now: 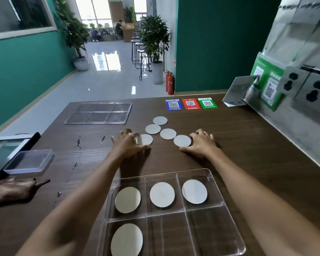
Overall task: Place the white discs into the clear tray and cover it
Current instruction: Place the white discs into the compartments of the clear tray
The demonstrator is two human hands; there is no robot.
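A clear six-compartment tray [218, 185] lies near me on the brown table. White discs fill its three far compartments [162, 194] and the near left one [127, 239]; the other two are bare. Several loose white discs [153, 128] lie in a cluster beyond the tray. My left hand [127, 143] rests fingers spread on the table, touching the disc [145, 139] at the cluster's near left. My right hand [201, 143] lies flat, fingers spread, against the disc [182, 140] at the near right. The clear lid [98, 113] lies flat at the far left.
A small clear lidded box [29, 160] sits at the left edge, with a brown glove [13, 190] in front of it. Three coloured QR stickers [191, 104] lie at the far edge. A metal wall with sockets [307, 87] runs along the right.
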